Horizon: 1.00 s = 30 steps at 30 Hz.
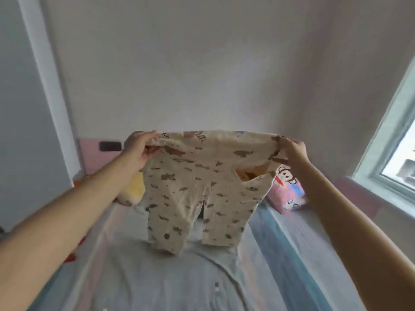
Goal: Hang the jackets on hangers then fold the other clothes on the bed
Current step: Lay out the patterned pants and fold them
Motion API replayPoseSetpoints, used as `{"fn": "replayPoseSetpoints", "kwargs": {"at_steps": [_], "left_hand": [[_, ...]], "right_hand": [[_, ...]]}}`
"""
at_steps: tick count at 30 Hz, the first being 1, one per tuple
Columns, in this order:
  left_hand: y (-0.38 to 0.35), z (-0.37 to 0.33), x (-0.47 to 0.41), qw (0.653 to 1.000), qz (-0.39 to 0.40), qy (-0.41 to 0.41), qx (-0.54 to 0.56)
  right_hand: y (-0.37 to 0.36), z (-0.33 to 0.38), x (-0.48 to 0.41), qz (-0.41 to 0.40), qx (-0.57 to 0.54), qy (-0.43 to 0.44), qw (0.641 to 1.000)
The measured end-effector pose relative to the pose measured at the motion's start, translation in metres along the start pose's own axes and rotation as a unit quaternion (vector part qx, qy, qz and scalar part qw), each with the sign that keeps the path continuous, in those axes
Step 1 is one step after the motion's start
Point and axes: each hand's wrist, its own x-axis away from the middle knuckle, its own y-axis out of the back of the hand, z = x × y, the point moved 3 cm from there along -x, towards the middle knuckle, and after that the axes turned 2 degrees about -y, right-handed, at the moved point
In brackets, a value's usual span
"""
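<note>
We hold the cream printed trousers (197, 187) up in the air over the bed (280, 254) by the waistband — our left hand (140, 145) pinches one end with thumb and fingers closed on the fabric, and our right hand (293, 150) grips the other end the same way. The two legs hang down, their cuffs just above or brushing the striped sheet — we cannot tell which. Behind the garment a pink cartoon pillow (288, 194) lies near the window (395, 140), with a yellow cloth (135, 188) on the opposite side.
</note>
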Motion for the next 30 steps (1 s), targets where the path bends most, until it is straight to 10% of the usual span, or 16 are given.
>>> {"fn": "replayPoseSetpoints", "kwargs": {"at_steps": [9,24,30], "left_hand": [[0.069,0.08,0.049,0.991,-0.062,0.115,-0.022],[0.27,0.347,0.332,0.845,-0.351,0.396,-0.078],[0.288,0.357,0.398,0.822,-0.416,0.349,-0.171]], "right_hand": [[0.036,-0.095,0.075,0.193,0.086,-0.079,0.974],[0.093,-0.421,0.343,0.093,0.115,-0.458,0.877],[0.095,-0.422,0.385,0.18,0.262,-0.338,0.886]]}}
